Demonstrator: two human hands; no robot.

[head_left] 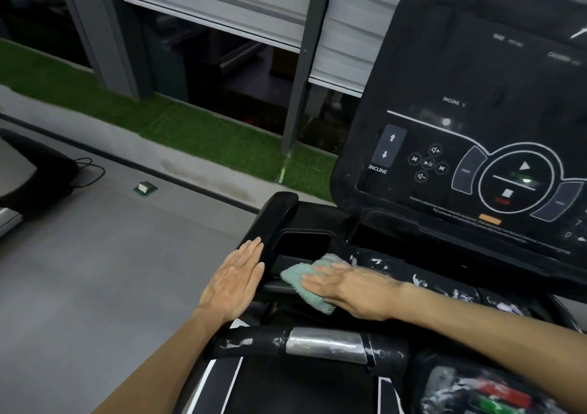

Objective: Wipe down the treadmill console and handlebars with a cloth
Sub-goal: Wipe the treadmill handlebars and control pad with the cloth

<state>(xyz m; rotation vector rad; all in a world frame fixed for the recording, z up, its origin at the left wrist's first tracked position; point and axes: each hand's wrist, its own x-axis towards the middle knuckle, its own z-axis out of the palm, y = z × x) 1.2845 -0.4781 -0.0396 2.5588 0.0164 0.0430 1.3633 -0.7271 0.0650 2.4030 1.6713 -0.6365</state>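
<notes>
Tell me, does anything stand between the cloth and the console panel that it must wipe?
Nothing visible does. The right hand presses the cloth on the tray below the console; the way up looks free.

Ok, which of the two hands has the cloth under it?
The right hand: it presses flat on the green cloth below the console. The left hand has no cloth; it lies flat beside the black handlebar.
</notes>
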